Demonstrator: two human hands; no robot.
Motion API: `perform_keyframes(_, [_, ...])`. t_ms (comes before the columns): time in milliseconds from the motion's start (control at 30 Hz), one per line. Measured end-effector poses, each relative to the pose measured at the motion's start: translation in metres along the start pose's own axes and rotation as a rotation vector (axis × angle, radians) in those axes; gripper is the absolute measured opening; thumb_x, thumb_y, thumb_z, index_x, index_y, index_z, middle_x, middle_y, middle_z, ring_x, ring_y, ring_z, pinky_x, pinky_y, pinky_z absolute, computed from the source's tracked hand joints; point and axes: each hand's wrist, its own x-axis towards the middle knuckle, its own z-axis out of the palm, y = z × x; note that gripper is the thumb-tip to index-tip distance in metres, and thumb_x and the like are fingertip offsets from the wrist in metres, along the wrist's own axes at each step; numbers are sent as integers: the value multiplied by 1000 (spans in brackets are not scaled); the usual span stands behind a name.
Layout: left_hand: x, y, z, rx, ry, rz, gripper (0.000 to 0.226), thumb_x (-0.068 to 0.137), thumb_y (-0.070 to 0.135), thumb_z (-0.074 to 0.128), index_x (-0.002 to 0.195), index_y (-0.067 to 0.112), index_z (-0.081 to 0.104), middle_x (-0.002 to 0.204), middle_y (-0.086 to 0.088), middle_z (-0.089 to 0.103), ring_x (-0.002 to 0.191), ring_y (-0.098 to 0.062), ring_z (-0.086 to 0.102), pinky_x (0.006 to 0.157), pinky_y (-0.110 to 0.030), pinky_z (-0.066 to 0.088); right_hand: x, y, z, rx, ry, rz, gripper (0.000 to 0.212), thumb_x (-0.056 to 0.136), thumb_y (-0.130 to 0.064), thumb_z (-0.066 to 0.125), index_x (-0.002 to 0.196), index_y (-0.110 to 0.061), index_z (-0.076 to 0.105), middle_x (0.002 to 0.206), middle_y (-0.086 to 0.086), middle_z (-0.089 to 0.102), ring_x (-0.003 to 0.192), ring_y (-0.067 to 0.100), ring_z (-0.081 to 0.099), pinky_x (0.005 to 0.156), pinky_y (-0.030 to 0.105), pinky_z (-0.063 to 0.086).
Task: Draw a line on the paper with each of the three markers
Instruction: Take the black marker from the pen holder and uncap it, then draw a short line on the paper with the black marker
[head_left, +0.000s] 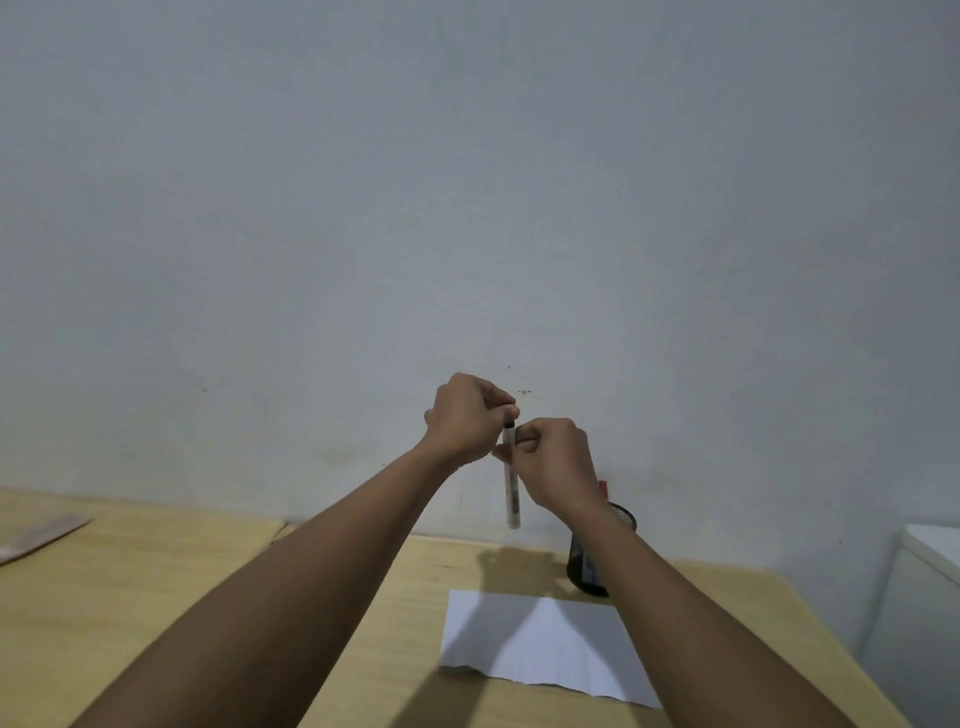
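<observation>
Both hands are raised in front of the wall, well above the table. My right hand (553, 467) grips the upper barrel of a white marker (511, 493), which hangs nearly upright. My left hand (467, 418) is closed around the marker's top end, where the cap would be; the cap itself is hidden in the fingers. A white sheet of paper (540, 647) lies flat on the wooden table below, with no line visible on it. Behind it stands a black mesh pen holder (587, 566) with a red-capped marker (602, 489) sticking out, partly hidden by my right wrist.
The light wooden table (156, 571) runs across the bottom, ending against a grey wall. A flat brownish object (41, 535) lies at the far left edge. A white cabinet or appliance (924, 597) stands to the right of the table.
</observation>
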Motion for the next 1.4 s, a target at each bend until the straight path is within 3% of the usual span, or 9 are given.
perform_keyframes(167, [3,-11,8,-6,-22,-15,5,84,15,73,83,18,76,85,2,77,94,-14,70,92,-40,53,5,13,15,-52,31,21,26,80,-20,83,62,-12,67,48,-9,52,41,6,47,43,12,32])
perform_keyframes(333, [7,-24,14,-11,-34,-21,10,86,10,71,93,6,77,87,-7,77,82,-11,68,60,-10,46,8,24,25,-76,39,33,32,80,-13,82,56,-11,61,47,-9,52,40,1,52,43,8,33])
perform_keyframes(433, [9,-29,18,-6,-9,-15,8,85,9,72,89,5,77,83,-7,77,77,-11,69,56,-4,45,9,26,29,-116,72,5,19,83,-9,76,67,-1,69,59,4,62,56,18,59,61,33,55])
perform_keyframes(600, [12,-33,28,-30,60,-32,7,83,9,73,83,3,76,79,-8,76,65,-4,65,50,-7,45,11,27,36,-180,126,5,20,80,-20,82,79,-3,72,80,12,74,74,31,68,65,42,58])
perform_keyframes(767, [18,-41,24,-81,54,-35,9,85,13,73,88,6,77,81,-4,76,73,-3,68,62,-14,47,11,43,39,-121,-9,70,23,82,-17,79,62,-14,68,66,6,70,67,25,68,72,41,58])
perform_keyframes(933, [21,-72,11,58,0,42,8,84,25,75,88,18,77,74,7,76,75,1,68,75,-23,54,-2,73,41,-39,-69,81,19,86,-27,76,98,-13,79,80,-5,74,79,14,72,78,34,57])
perform_keyframes(1100, [-16,-155,20,320,-14,-93,10,84,42,71,88,33,74,73,21,68,79,-2,54,79,-35,24,-8,91,36,126,-93,87,18,89,-25,73,106,-20,76,76,-6,71,78,16,73,72,29,50])
perform_keyframes(1233, [-37,-197,26,352,-51,-131,9,82,39,74,90,33,75,79,21,67,80,-1,54,82,-34,20,-13,101,41,216,-105,150,32,90,-21,73,116,-30,56,85,3,76,84,20,75,79,34,54])
perform_keyframes(1400, [-44,-219,32,370,-69,-128,14,82,38,71,95,34,70,77,19,67,93,-5,61,80,-33,17,-16,105,46,210,-95,137,16,93,-16,69,97,-25,56,90,4,72,77,20,74,60,24,49])
